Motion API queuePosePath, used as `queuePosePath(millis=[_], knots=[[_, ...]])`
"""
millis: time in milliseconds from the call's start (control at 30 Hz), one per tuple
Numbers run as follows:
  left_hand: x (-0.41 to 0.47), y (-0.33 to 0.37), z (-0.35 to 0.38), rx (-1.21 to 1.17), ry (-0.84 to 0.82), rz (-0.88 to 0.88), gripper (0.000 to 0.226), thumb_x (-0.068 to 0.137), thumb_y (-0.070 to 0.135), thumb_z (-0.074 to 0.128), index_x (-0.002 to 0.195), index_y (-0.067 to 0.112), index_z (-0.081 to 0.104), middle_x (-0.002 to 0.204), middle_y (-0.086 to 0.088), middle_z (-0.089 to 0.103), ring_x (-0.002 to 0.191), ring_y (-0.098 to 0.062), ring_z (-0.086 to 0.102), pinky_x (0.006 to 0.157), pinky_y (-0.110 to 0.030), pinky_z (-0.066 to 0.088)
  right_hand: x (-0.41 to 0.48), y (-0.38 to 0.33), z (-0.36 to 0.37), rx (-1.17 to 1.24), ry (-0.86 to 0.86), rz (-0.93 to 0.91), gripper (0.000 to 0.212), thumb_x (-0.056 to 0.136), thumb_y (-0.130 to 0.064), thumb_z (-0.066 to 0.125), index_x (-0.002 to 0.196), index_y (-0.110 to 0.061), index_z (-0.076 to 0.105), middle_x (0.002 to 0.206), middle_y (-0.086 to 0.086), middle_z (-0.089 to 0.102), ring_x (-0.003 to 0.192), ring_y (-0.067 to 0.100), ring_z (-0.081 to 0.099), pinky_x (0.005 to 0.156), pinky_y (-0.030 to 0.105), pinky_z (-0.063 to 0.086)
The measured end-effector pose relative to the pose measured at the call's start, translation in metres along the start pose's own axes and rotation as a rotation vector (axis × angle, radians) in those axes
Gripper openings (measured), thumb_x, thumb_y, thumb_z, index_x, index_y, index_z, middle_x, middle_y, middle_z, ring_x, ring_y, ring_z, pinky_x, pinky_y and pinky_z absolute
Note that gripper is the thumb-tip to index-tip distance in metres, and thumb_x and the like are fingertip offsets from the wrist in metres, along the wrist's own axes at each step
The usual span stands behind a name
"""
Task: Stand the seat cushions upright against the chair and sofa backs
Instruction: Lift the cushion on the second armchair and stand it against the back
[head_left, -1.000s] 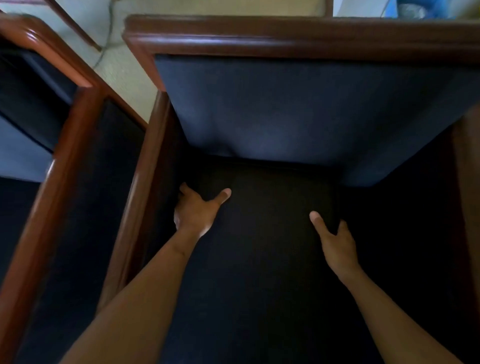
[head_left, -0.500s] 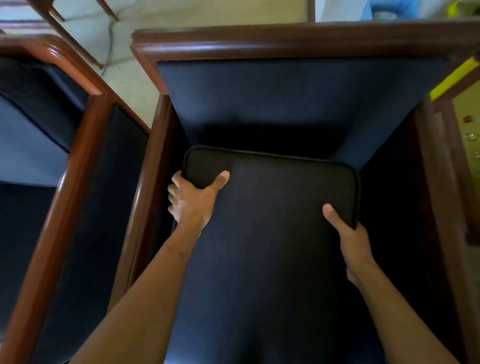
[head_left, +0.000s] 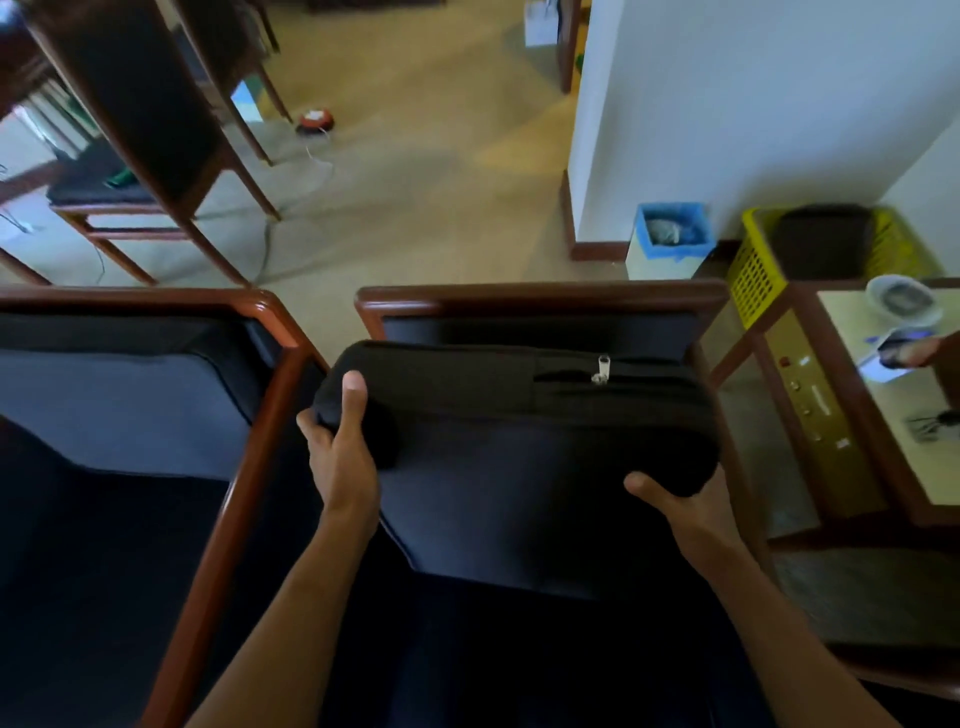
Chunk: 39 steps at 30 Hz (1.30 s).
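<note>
Since half a second ago the cushion (head_left: 519, 441) has swung from lying flat on the seat to nearly upright, and the camera has lifted, so the floor and wall beyond now show.

Head view. Cushion stands on its lower edge on the seat of the chair (head_left: 540, 299), zip edge up, top just in front of the backrest; whether it touches the back cannot be told. Left hand (head_left: 343, 457) is clamped on the upper left corner, thumb on the near face, fingers wrapped behind. Right hand (head_left: 685, 506) is closed on the upper right corner from below, thumb in front. Left of it, the sofa (head_left: 249, 415) already has a cushion leaning on its back.

Handling, judged: dark woven cover, foam-filled by the look. The corners dent under the grip, so soft, light and not slippery. It may sag or slide forward unless tipped well back. The corners are the sensible hold; keep clear of the zip pull (head_left: 601, 368).

Writing: none legible. The panel on the side surface (head_left: 883, 405) has marks too small to read.
</note>
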<state>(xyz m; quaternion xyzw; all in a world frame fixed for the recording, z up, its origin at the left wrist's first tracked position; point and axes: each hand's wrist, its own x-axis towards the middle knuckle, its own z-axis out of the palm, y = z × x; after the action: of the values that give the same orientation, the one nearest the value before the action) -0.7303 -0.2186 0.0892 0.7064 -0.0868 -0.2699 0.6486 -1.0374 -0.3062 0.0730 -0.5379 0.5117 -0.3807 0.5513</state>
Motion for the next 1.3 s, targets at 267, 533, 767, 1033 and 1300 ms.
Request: queuePosePath(millis=[267,533,767,1033,1300], knots=[[-0.008,-0.003,-0.055,0.271,-0.303,0.01,0.089,0.075,0.062,0.087,0.153,0.05,0.046,0.148,0.007,0.059,0.132,-0.016,0.059,0.112,-0.045,0.049,0.01,-0.065,-0.025,-0.733,-0.189,-0.354,0.107,0.064,-0.08,0.077,0.15,-0.024,0.048,0.149,-0.007,0.048,0.138,0.011,0.045,0.114,0.038,0.042],[0.021,0.002,-0.074,0.514,-0.723,0.068,0.134,0.045,0.04,0.106,0.151,0.045,0.025,0.144,0.01,0.048,0.132,-0.014,0.053,0.108,-0.047,0.052,0.002,-0.081,0.045,-1.486,-0.382,-0.443,0.143,0.055,-0.104,0.042,0.162,-0.013,0.016,0.159,0.01,0.034,0.146,0.034,0.031,0.124,0.061,0.011],[0.035,0.0,-0.065,0.413,-0.751,-0.005,0.122,0.043,-0.001,0.098,0.149,0.031,0.046,0.134,-0.006,0.065,0.129,-0.028,0.061,0.099,-0.046,0.059,0.008,-0.081,0.06,-1.504,-0.409,-0.513,0.139,0.054,-0.1,0.047,0.158,-0.01,0.026,0.154,0.01,0.041,0.139,0.034,0.041,0.119,0.055,0.027],[0.003,-0.007,-0.058,0.369,-0.647,0.013,0.108,0.038,0.007,0.1,0.135,0.024,0.054,0.135,-0.01,0.06,0.127,-0.026,0.058,0.096,-0.044,0.06,-0.009,-0.069,0.033,-1.36,-0.288,-0.581,0.113,0.06,-0.091,0.058,0.144,-0.016,0.047,0.136,0.005,0.059,0.121,0.029,0.057,0.11,0.053,0.037],[-0.037,0.054,-0.018,0.304,-0.674,0.282,0.095,0.045,0.021,0.1,0.131,0.013,0.059,0.128,-0.006,0.069,0.122,-0.024,0.066,0.094,-0.033,0.058,-0.005,-0.086,-0.027,-1.103,-0.199,-0.57,0.107,0.057,-0.09,0.071,0.136,-0.022,0.05,0.127,-0.002,0.062,0.113,0.022,0.059,0.105,0.048,0.041]])
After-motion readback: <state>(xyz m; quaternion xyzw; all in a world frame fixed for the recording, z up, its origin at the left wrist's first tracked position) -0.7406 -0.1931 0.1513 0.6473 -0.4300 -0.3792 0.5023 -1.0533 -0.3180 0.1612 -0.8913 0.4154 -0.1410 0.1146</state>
